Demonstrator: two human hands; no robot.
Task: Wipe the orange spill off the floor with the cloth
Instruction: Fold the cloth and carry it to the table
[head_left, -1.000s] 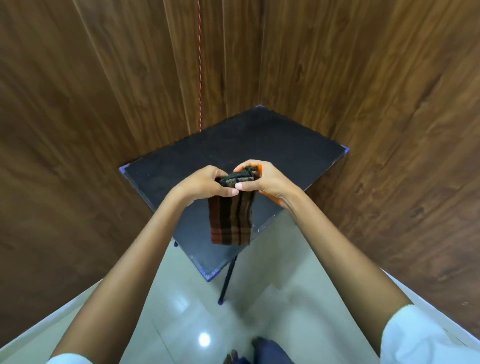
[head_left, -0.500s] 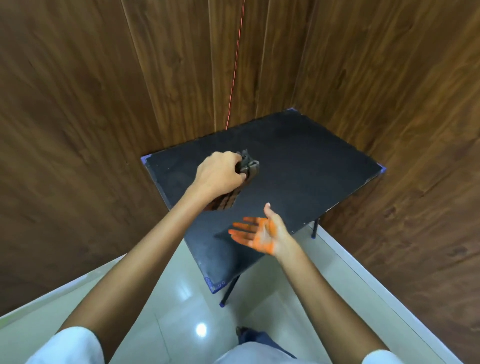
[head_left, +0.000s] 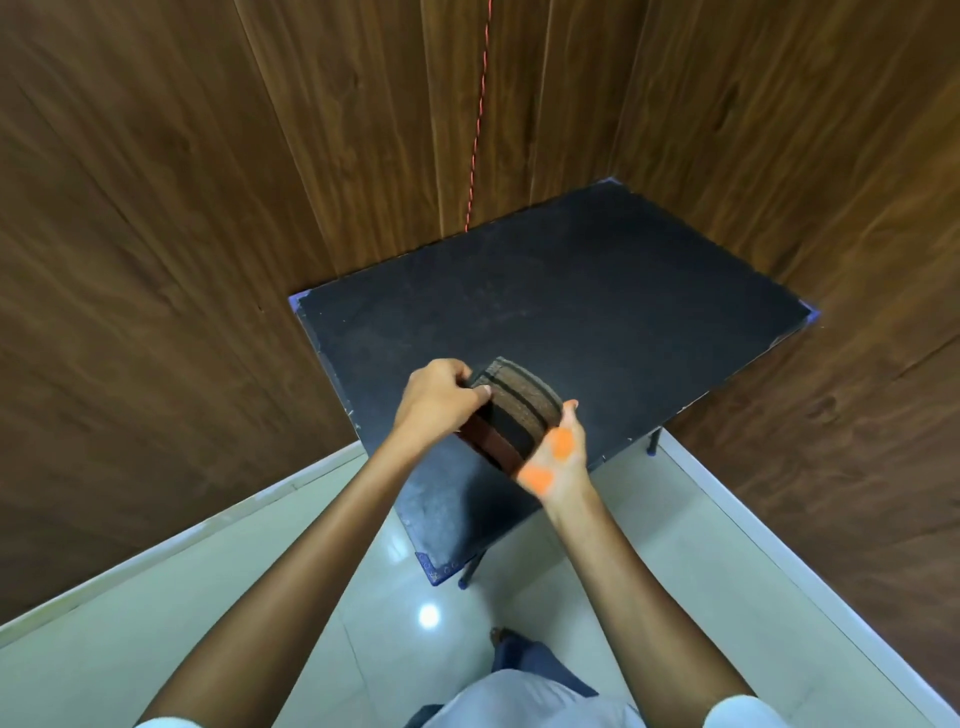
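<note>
Smearing looks like the main hazard. The left hand (head_left: 441, 402) pinches the folded brown-and-black striped cloth (head_left: 522, 410) at its left edge, thumb on top and fingers curled round the fold. This grip holds the cloth over the black rectangular surface (head_left: 597, 312); whether the fabric touches it I cannot tell. Just right of the grip, the right hand (head_left: 558, 457) lies palm up against the cloth's far side. Its thumb rests along the edge, but its fingers are hidden beneath the fabric, so I cannot tell whether they curl round it or merely support it. Bright orange stains (head_left: 562, 446) sit on that palm, right beside the cloth. If the stained palm closes on the fabric, the colour would probably soak into it before it reaches the spill, and a cloth already loaded could spread orange rather than lift it. The same palm could also mark the surface beneath the grip. The pale glossy tiled floor (head_left: 260, 597) lies well below the grip and shows no orange in view, so the spill may sit outside the frame. Bending down on such shiny tile, possibly wet, also invites a slip.
</note>
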